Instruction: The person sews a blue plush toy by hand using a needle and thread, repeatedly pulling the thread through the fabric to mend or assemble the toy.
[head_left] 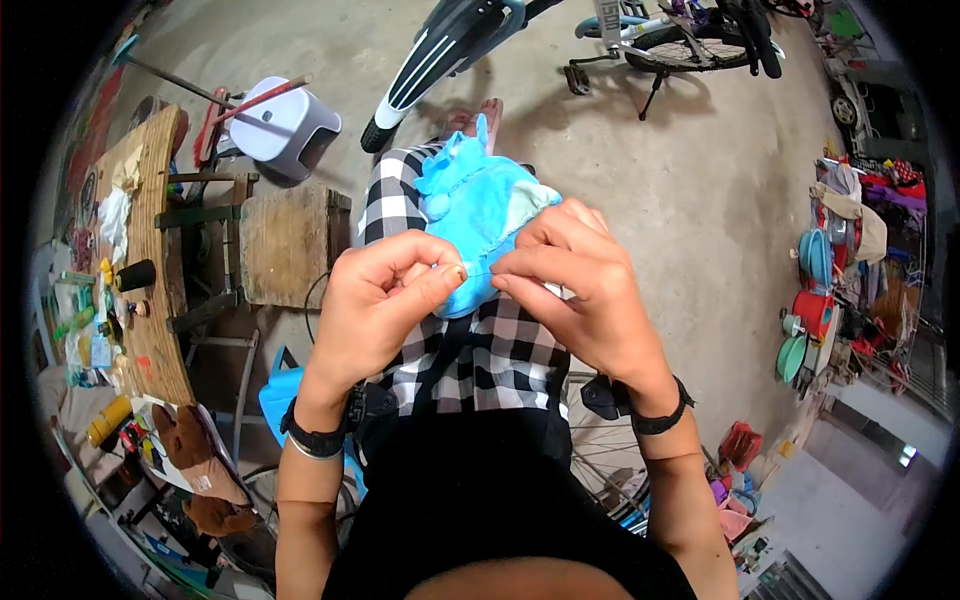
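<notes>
Blue plush point(470, 215) lies mid-frame on the checked lap point(512, 350), left hand point(375, 300) and right hand point(585, 268) each narrowing its grip on apparent thread point(478, 273), best kept gently taut.

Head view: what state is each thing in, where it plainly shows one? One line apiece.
Left hand: thumb and forefinger pinched together
Right hand: thumb and forefinger tips close, contact unclear
Blue plush piece: resting on the checkered lap
Thin strand or needle: between the hands, roughly straight
White stool: upright
Bicycle kickstand: down
Both wristbands: strapped on
</notes>
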